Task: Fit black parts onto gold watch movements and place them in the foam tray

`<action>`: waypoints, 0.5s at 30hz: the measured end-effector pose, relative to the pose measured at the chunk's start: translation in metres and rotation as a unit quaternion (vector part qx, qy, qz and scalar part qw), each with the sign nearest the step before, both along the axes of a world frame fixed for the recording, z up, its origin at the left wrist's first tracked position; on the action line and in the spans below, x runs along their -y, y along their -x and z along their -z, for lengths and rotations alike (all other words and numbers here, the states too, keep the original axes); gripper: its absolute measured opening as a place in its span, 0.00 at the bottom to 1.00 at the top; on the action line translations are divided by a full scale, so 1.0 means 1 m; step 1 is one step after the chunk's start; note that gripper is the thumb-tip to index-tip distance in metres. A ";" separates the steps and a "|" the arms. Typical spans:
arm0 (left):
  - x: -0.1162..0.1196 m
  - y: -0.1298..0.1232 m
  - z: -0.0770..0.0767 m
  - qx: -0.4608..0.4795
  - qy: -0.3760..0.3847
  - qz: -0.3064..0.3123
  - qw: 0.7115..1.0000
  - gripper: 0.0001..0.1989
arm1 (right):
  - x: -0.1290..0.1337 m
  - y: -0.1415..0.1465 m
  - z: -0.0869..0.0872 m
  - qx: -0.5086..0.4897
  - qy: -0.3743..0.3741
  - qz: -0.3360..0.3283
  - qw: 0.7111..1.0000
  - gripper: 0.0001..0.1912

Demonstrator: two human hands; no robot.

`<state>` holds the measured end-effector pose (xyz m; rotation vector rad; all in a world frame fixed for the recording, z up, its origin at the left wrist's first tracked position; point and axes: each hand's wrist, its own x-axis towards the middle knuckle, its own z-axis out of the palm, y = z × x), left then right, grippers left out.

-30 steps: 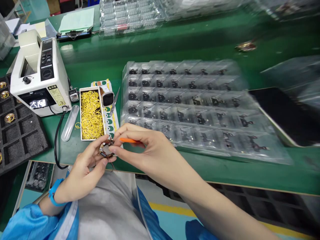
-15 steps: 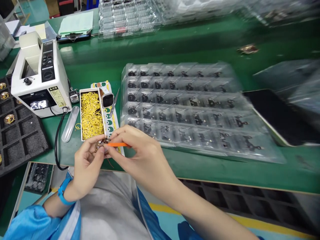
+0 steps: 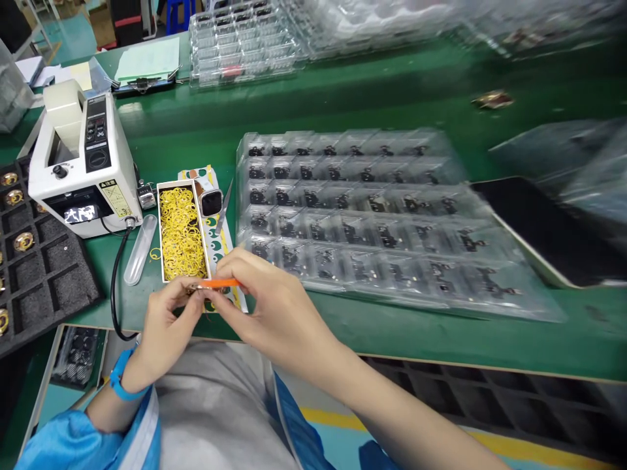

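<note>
Small coppery part (image 3: 192,288), mostly hidden, pinched in left hand (image 3: 169,323); right hand (image 3: 269,300) holds slim orange stick (image 3: 219,283) at it; seems unfinished. Gold round parts (image 3: 23,242) already in black foam tray (image 3: 76,277).

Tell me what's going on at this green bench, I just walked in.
A person's left hand pinches a small brownish metallic part, mostly hidden from view. The right hand holds a slim orange tool at that part; whether they touch is hard to tell. Just beyond the hands stands a white rectangular box of thin yellow rings, and farther right lies a clear plastic tray holding small dark parts.
</note>
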<state>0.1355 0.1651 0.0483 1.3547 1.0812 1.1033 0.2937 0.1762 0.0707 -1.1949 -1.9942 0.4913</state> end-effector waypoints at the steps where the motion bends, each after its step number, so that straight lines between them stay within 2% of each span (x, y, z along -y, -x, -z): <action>1: -0.002 0.003 -0.002 -0.045 -0.030 -0.001 0.999 0.07 | 0.001 0.001 0.000 0.014 -0.044 -0.005 0.999 0.06; 4: -0.006 0.008 -0.007 -0.100 -0.081 -0.052 0.990 0.06 | 0.008 0.002 -0.001 0.013 -0.168 -0.007 0.986 0.04; 6: -0.007 0.010 -0.009 -0.060 -0.030 -0.075 0.995 0.05 | 0.017 0.002 -0.002 0.007 -0.231 0.006 0.973 0.01; 8: -0.008 0.011 -0.009 0.003 0.053 -0.068 0.996 0.05 | 0.026 0.002 -0.002 0.027 -0.282 0.019 0.959 0.03; 11: -0.006 0.012 -0.010 0.065 0.131 -0.053 0.988 0.10 | 0.029 0.005 0.002 0.059 -0.313 0.040 0.947 0.05; 15: -0.002 0.010 -0.013 0.094 0.153 -0.041 0.983 0.15 | 0.017 0.010 0.007 0.050 -0.299 0.066 0.951 0.02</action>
